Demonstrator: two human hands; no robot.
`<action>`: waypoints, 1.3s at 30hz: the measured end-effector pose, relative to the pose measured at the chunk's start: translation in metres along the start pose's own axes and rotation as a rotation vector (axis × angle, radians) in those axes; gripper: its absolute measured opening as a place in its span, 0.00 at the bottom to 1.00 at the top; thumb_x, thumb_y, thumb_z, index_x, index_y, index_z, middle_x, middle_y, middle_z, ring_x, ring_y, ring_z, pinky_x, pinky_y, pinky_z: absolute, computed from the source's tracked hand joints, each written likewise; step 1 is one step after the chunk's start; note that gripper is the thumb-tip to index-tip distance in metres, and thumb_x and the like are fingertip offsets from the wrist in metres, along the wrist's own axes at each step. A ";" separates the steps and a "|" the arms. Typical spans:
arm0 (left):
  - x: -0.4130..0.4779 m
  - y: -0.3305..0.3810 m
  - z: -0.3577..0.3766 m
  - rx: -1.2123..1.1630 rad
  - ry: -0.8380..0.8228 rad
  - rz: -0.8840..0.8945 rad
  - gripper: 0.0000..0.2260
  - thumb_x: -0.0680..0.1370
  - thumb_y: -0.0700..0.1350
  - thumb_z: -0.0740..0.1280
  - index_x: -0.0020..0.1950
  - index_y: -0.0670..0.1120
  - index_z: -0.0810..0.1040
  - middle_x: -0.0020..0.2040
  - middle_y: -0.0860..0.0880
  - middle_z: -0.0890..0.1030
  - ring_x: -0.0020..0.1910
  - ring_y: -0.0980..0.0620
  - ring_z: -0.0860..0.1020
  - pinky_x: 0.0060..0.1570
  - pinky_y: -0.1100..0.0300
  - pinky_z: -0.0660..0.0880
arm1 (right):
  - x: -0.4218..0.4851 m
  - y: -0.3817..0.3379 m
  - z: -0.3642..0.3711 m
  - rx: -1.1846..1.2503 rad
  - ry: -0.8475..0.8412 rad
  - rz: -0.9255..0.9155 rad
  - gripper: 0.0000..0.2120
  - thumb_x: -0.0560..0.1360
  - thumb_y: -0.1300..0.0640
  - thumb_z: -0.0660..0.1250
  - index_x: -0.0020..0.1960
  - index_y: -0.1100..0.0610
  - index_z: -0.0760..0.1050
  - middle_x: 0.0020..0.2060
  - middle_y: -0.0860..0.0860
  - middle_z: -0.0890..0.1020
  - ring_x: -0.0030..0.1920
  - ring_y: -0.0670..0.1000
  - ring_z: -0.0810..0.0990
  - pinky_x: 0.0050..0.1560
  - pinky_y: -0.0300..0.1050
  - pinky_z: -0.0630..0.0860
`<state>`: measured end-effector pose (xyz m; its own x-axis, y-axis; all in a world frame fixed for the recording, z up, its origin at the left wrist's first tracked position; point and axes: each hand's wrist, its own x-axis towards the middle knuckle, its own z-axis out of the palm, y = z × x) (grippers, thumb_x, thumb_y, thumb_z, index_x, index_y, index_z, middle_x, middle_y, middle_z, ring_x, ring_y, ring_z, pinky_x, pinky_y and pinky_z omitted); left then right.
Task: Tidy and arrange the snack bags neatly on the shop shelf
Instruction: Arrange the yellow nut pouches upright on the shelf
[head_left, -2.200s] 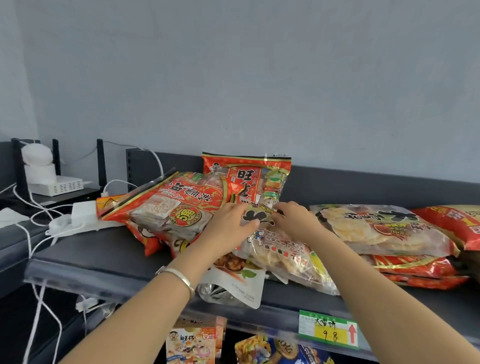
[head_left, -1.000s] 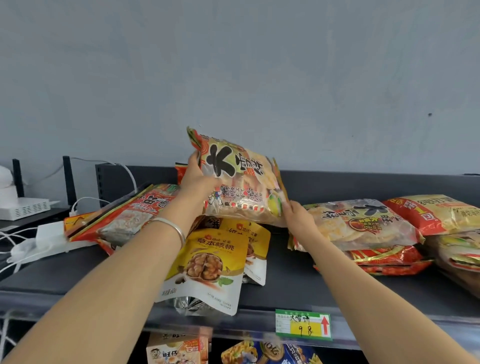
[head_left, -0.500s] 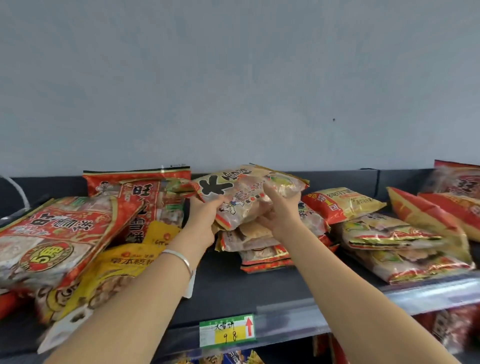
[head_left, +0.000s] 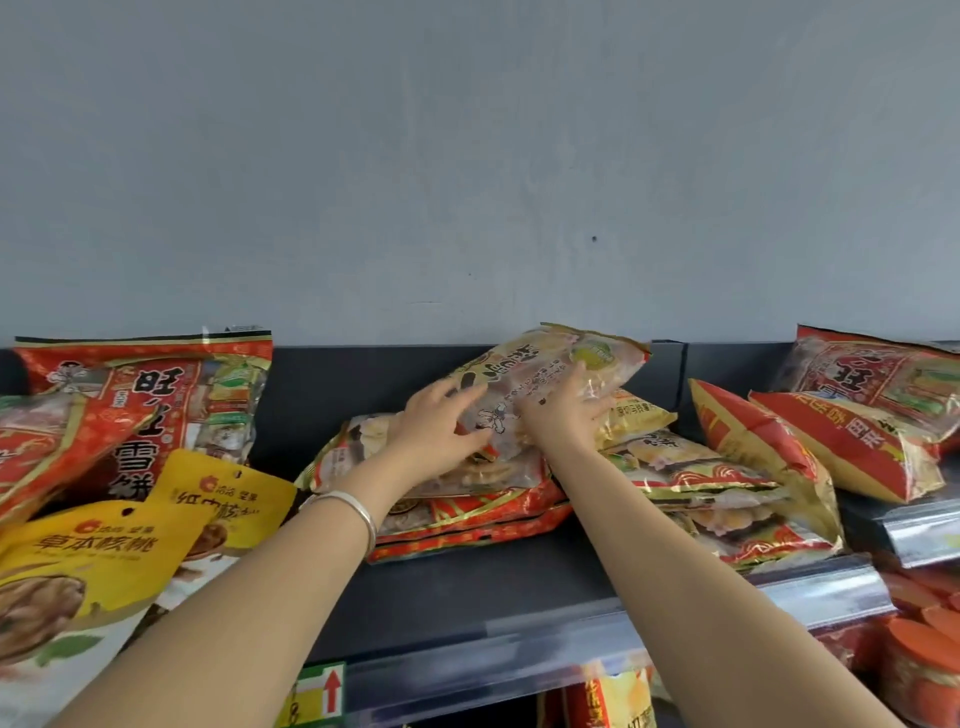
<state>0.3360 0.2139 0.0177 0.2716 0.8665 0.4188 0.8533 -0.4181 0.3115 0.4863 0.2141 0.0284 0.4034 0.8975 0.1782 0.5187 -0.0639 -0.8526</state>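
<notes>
Frame centre | snack bag (head_left: 550, 364) tilted atop stack (head_left: 467, 512) | left hand (head_left: 439, 434) flat on it, right hand (head_left: 563, 418) grasping it | clear film, yellow-red print

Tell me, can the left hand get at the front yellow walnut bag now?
Probably yes: the yellow walnut bag lies uncovered beside that forearm, though the left hand must first leave the rice cracker bag.
</notes>
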 end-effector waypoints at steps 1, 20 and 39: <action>0.002 0.002 0.006 0.051 -0.057 0.007 0.26 0.79 0.58 0.59 0.76 0.57 0.57 0.77 0.48 0.57 0.75 0.46 0.54 0.72 0.47 0.57 | 0.002 0.006 0.000 -0.068 0.027 -0.035 0.43 0.76 0.47 0.65 0.78 0.49 0.38 0.74 0.66 0.35 0.76 0.66 0.40 0.73 0.60 0.52; -0.058 -0.024 -0.042 0.199 0.137 -0.196 0.14 0.80 0.51 0.59 0.64 0.53 0.74 0.64 0.51 0.75 0.59 0.49 0.75 0.55 0.51 0.74 | -0.041 -0.010 0.035 -0.692 0.053 -0.912 0.17 0.79 0.51 0.57 0.66 0.53 0.72 0.65 0.55 0.74 0.68 0.60 0.68 0.71 0.59 0.60; -0.207 -0.233 -0.201 0.452 0.277 -0.464 0.16 0.79 0.52 0.61 0.65 0.54 0.74 0.65 0.52 0.76 0.61 0.49 0.75 0.55 0.52 0.74 | -0.176 -0.164 0.235 -0.517 -0.243 -1.186 0.18 0.80 0.49 0.56 0.68 0.53 0.70 0.62 0.54 0.76 0.63 0.58 0.72 0.59 0.55 0.72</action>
<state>-0.0083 0.0769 0.0301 -0.2370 0.8013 0.5494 0.9713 0.1842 0.1504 0.1536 0.1695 0.0213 -0.6102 0.5748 0.5452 0.7101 0.7020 0.0545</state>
